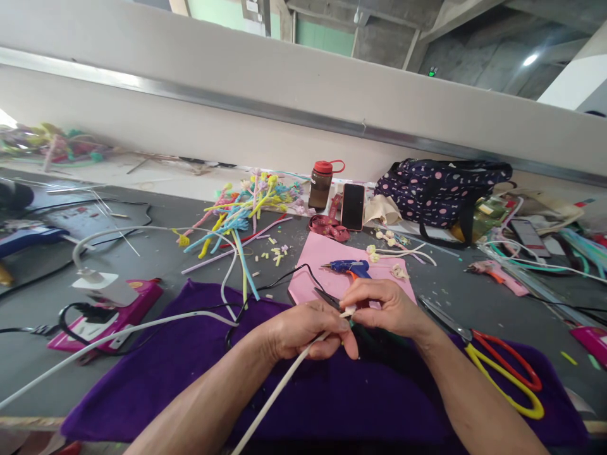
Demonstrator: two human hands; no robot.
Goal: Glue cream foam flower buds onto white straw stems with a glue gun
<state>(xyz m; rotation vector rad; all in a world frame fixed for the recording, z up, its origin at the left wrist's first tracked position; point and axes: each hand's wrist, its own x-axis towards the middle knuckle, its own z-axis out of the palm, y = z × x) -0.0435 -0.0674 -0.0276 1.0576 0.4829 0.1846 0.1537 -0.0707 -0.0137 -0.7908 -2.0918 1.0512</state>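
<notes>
My left hand [308, 330] is closed around a long white pipe cleaner [284, 379] near its upper end; the rest slopes down to the bottom edge. At that end, my right hand [386, 308] pinches a small cream piece [348, 312], partly hidden by the fingers. Both hands meet above the purple cloth [190, 373]. Just behind them, the dark pointed tip of a tool [327, 297] shows; whether a hand touches it I cannot tell. A blue glue gun [348, 266] lies on a pink sheet [308, 262] beyond the fingers.
Large scissors [502, 366] with red and yellow handles lie right. Bundled colourful pipe-cleaner stems [237, 215], a bottle [321, 186], a phone [353, 207] and a patterned bag [431, 193] stand or lie behind. A magenta power strip [107, 316] with cables lies left, a pink glue gun [500, 276] right.
</notes>
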